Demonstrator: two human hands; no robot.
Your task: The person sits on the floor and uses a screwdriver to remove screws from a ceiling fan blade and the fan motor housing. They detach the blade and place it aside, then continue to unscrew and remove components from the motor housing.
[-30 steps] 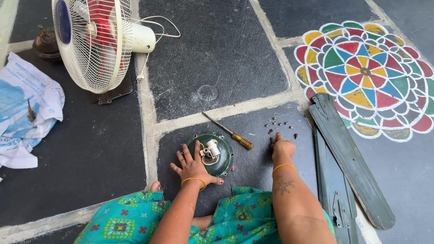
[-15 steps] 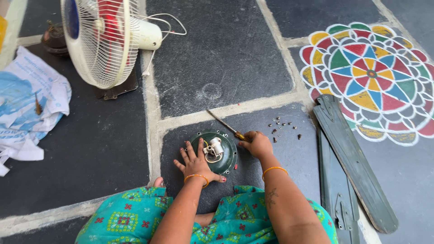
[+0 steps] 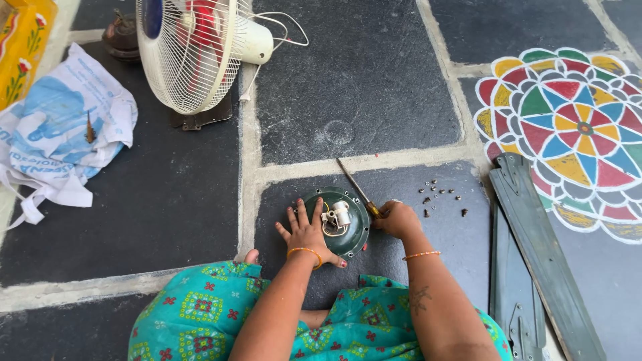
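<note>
Plastic bags (image 3: 60, 127) are seen crumpled at the far left of the stone floor (image 3: 167, 200), with a white table fan (image 3: 194, 53) laid beside them. Nearer the person, the left hand (image 3: 307, 234) is pressed flat, fingers spread, on the left rim of a round green motor cover (image 3: 341, 224). Just beside the cover's right edge, the right hand (image 3: 399, 218) is closed around the yellow handle of a screwdriver (image 3: 358, 189). Small dark screws (image 3: 441, 197) are scattered close by, and green fan blades (image 3: 535, 267) are laid at the far right.

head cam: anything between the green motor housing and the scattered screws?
Yes: the right hand gripping the screwdriver, between green motor housing and screws, in the head view.
</note>
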